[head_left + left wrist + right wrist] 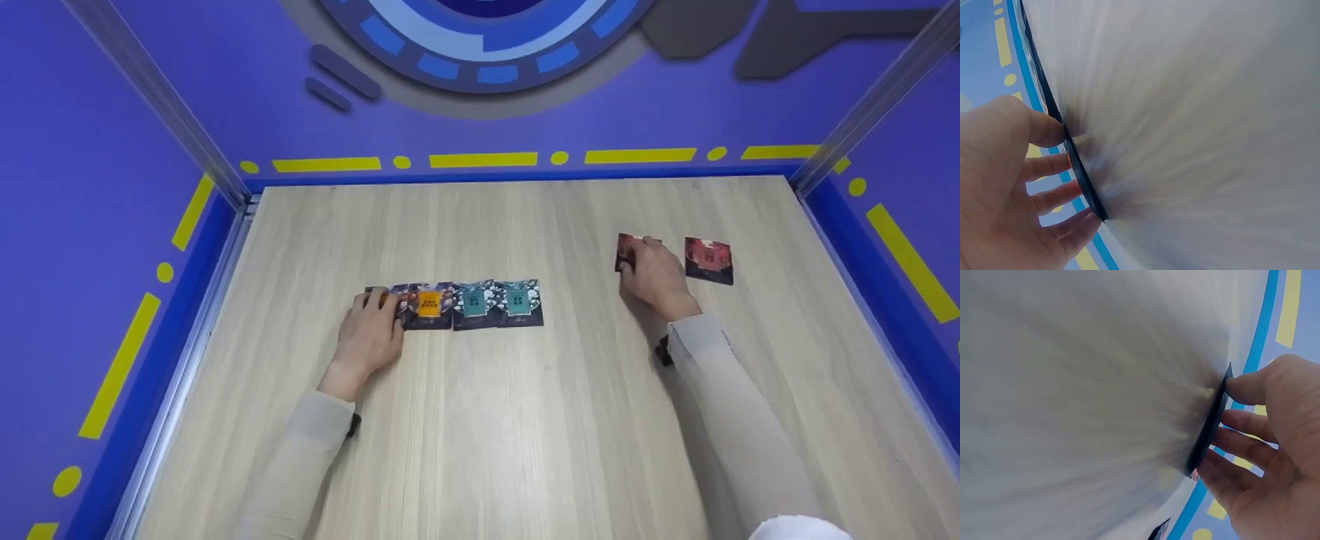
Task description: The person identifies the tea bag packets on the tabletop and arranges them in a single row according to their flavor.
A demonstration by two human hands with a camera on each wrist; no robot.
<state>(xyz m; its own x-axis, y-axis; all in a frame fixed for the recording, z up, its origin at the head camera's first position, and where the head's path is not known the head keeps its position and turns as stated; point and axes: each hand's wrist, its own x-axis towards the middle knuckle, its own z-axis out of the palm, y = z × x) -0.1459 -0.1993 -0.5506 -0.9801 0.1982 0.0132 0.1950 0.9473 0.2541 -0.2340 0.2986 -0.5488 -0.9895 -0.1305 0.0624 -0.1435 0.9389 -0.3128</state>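
Note:
My left hand (366, 330) grips a small flat packet (1088, 184) at the left end of a row, thumb and fingertips on its edges. Fingers cover most of its printed face. Beside it, in overlapping order, lie an orange-labelled packet (430, 304) and two teal-labelled packets, one inner (474, 302) and one outer (520, 301). Farther right, my right hand (654, 279) holds a red packet (624, 256) between thumb and fingers; in the right wrist view its dark edge shows close to the tabletop. A second red-labelled packet (709, 259) lies just right of that hand.
Everything lies on a light wood-grain table (480, 420). Blue-purple panels with yellow marks enclose it, including the back wall (480, 135) and the left wall (82, 247). Metal posts stand at the back corners.

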